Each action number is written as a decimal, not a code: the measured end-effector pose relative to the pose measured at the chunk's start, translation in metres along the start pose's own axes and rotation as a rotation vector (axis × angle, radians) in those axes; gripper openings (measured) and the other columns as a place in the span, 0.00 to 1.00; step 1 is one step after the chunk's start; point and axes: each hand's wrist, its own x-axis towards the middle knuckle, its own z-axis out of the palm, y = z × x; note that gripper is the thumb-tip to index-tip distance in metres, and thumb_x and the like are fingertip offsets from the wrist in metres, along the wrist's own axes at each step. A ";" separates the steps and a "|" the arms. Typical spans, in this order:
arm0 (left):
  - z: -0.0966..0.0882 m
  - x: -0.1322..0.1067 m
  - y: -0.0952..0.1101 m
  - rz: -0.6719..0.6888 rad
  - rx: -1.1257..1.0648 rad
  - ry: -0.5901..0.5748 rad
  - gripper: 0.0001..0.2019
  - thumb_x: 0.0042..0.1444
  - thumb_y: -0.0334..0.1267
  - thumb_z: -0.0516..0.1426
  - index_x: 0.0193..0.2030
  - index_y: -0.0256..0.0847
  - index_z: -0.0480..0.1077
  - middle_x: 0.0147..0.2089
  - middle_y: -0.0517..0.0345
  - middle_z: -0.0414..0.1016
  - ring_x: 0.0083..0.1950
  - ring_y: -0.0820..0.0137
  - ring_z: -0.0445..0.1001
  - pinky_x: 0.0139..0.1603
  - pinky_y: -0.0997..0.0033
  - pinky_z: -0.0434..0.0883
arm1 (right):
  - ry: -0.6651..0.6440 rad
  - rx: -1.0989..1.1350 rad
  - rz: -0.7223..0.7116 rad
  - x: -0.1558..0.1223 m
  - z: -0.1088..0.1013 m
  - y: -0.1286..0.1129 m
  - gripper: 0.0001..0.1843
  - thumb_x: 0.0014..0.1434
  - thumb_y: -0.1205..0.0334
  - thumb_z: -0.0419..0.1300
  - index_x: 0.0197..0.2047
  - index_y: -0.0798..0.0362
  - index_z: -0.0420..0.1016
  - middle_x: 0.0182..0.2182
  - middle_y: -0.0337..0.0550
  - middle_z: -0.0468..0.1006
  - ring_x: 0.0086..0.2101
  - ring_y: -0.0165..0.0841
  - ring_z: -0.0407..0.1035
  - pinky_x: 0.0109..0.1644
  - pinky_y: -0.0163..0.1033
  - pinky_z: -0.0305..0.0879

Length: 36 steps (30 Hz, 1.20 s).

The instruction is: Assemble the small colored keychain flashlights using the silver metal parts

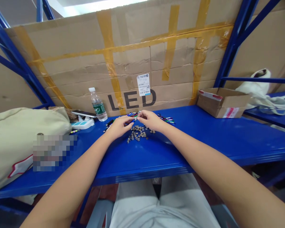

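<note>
Pale grey trousers [161,202] fill the near edge of the head view, below the blue table [211,139]. Left hand [120,126] and right hand [150,121] both pinch a slim blue piece [134,120] between fingertips; small metal pieces [140,130] lie just nearer, colourful slim items [169,120] right, a bottle [99,106] far left
</note>
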 end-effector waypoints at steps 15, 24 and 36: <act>0.000 -0.001 0.009 -0.071 -0.237 0.062 0.15 0.56 0.43 0.57 0.46 0.39 0.74 0.44 0.52 0.76 0.44 0.66 0.74 0.48 0.64 0.70 | -0.106 -0.487 -0.181 -0.011 -0.006 -0.012 0.15 0.66 0.59 0.42 0.36 0.54 0.66 0.31 0.44 0.73 0.29 0.31 0.63 0.33 0.35 0.52; -0.002 -0.001 0.017 0.119 -0.110 0.142 0.12 0.56 0.40 0.56 0.44 0.38 0.75 0.41 0.50 0.76 0.42 0.66 0.73 0.46 0.64 0.69 | -0.175 -0.457 -0.213 -0.012 -0.012 -0.017 0.15 0.66 0.62 0.42 0.37 0.56 0.67 0.34 0.46 0.74 0.32 0.31 0.65 0.36 0.35 0.55; -0.014 -0.002 0.015 -0.413 -0.731 -0.294 0.19 0.50 0.48 0.59 0.43 0.35 0.71 0.35 0.54 0.73 0.26 0.79 0.64 0.22 0.80 0.58 | -0.221 -0.604 -0.260 -0.017 -0.011 -0.025 0.15 0.66 0.59 0.42 0.38 0.55 0.67 0.32 0.46 0.74 0.30 0.33 0.66 0.32 0.36 0.50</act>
